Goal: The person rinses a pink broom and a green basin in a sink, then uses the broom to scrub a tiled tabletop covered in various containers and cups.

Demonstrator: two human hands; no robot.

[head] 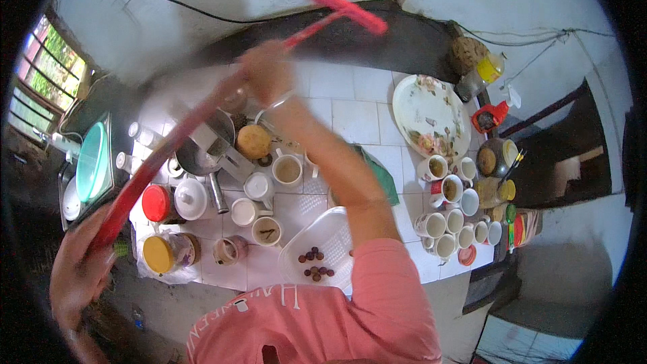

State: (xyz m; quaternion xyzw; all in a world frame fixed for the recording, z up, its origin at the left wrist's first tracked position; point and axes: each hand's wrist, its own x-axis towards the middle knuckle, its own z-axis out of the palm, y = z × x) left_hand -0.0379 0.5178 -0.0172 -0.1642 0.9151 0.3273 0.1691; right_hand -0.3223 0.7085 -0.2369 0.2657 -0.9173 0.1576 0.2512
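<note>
My right hand (267,72) grips the upper shaft of a long red T-headed cleaning pole (169,149) over the tiled counter. Lower down, at the left side of the view, my left hand (83,258) is closed around the pole's other end. The pink-red crossbar head (349,11) is raised in front of the dark band along the wall; whether it is a squeegee or a duster cannot be told. Both hands and the pole are blurred. Beneath the pole lie a steel pan (194,154) and a round yellowish fruit (253,141), and my right forearm hides part of the counter.
Several mugs (287,169), a red-lidded jar (155,203) and a yellow-lidded jar (159,254) stand on the counter. A white basket (290,258) holds grapes. To the right are a floral platter (432,111) and more cups (434,225). A teal basin (92,162) stands left. Cable (192,10) crosses the wall.
</note>
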